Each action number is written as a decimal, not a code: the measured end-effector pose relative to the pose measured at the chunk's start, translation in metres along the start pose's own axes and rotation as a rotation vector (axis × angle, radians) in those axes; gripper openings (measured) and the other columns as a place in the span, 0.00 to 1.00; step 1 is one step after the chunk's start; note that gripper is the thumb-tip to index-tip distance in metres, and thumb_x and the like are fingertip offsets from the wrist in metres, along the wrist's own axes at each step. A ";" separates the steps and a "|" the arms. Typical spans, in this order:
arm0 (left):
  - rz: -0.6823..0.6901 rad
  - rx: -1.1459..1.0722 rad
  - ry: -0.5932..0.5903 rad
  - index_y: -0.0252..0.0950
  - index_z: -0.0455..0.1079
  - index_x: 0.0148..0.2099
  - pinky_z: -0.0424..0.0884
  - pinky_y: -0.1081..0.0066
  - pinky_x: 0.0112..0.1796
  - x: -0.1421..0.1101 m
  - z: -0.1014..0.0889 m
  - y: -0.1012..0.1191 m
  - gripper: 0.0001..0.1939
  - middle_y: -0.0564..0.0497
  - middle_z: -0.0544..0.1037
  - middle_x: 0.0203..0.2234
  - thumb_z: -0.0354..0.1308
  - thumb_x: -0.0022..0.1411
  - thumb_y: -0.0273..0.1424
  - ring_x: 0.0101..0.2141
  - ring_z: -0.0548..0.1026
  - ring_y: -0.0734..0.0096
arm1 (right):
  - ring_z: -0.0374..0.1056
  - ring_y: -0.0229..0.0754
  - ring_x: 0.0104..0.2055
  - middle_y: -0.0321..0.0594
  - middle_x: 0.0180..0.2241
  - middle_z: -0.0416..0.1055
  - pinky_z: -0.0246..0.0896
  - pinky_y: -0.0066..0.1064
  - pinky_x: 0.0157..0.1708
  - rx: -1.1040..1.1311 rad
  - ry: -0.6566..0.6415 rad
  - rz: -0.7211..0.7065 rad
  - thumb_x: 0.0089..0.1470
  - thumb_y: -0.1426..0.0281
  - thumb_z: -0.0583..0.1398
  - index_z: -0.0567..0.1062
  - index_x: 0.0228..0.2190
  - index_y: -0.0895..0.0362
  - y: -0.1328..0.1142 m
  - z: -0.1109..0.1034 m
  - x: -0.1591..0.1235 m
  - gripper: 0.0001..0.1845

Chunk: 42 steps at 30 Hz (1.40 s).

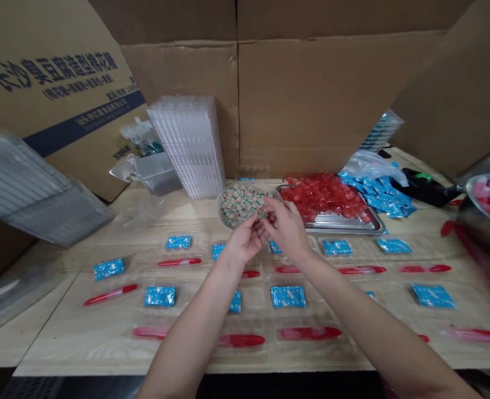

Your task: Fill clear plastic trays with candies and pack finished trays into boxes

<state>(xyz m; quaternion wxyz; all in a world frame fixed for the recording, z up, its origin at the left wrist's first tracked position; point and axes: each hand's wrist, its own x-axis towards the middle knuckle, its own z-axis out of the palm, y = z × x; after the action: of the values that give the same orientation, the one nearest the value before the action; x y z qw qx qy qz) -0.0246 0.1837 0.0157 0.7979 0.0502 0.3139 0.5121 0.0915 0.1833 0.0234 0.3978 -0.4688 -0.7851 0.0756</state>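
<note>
Pale wooden bench point(82, 346), seamed toward its left end and laid out in rows. Along the near edge, slender red pen-shaped sticks point(309, 333), roughly parallel to that edge; just behind them, flat blue printed packets point(288, 296), seemingly inside barely visible clear trays point(199, 252). Farther in, a second row in the same order, partly covered by bare forearms point(199, 321). Beyond that, brought together: left hand point(247, 241), palm turned up and fingers curled, and right hand point(285, 224), back uppermost. In both, a grip drawn in at the fingertips, pinching small striped packets point(263, 214) from either side; too small and blurred for a count or a sure long axis. Held at the very meeting of the fingertips, so about equally near to each hand, over the front right part of a round bowl point(219, 213). Decisive, by judgement: bowl and its heap of tan-and-green packets point(239, 202) straight beyond the left hand but off to the left of the right, with the trays on the near side of both. Impossible to tell whether touching the rim or only above it. Just right of the bowl, nearer to the right hand, a metal tray point(347, 223) under a mound of red wrapped pieces point(323, 194); past its far corner, a loose blue pile point(384, 197). Behind the bowl to the left, a tall clear plastic stack point(190, 147); farther left, a printed cardboard box point(74, 111). Farthest back, plain cardboard panels point(295, 105).
</note>
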 end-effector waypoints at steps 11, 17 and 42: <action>0.010 0.020 -0.050 0.30 0.70 0.33 0.72 0.79 0.30 0.002 -0.002 0.000 0.11 0.50 0.75 0.21 0.48 0.64 0.27 0.23 0.74 0.78 | 0.60 0.50 0.46 0.42 0.42 0.71 0.58 0.43 0.46 -0.031 -0.015 -0.013 0.50 0.76 0.54 0.63 0.52 0.54 -0.005 -0.001 0.001 0.26; 0.028 0.034 -0.057 0.30 0.69 0.32 0.72 0.79 0.29 -0.002 0.000 -0.001 0.10 0.50 0.75 0.21 0.49 0.63 0.27 0.22 0.74 0.78 | 0.59 0.49 0.45 0.42 0.41 0.72 0.58 0.42 0.46 -0.039 -0.011 -0.002 0.50 0.76 0.54 0.65 0.50 0.55 -0.010 -0.006 -0.001 0.24; 0.042 0.052 0.118 0.29 0.68 0.31 0.74 0.79 0.31 -0.008 -0.019 0.023 0.07 0.48 0.75 0.24 0.52 0.61 0.24 0.28 0.76 0.75 | 0.70 0.36 0.27 0.34 0.24 0.73 0.64 0.27 0.28 0.625 -0.380 0.334 0.43 0.74 0.60 0.73 0.27 0.56 0.012 0.009 0.053 0.05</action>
<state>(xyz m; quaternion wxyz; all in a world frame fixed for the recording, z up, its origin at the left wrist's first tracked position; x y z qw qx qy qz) -0.0554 0.1834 0.0129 0.7657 0.0469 0.3723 0.5224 0.0804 0.2344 0.0405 0.3511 -0.4241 -0.6968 0.4597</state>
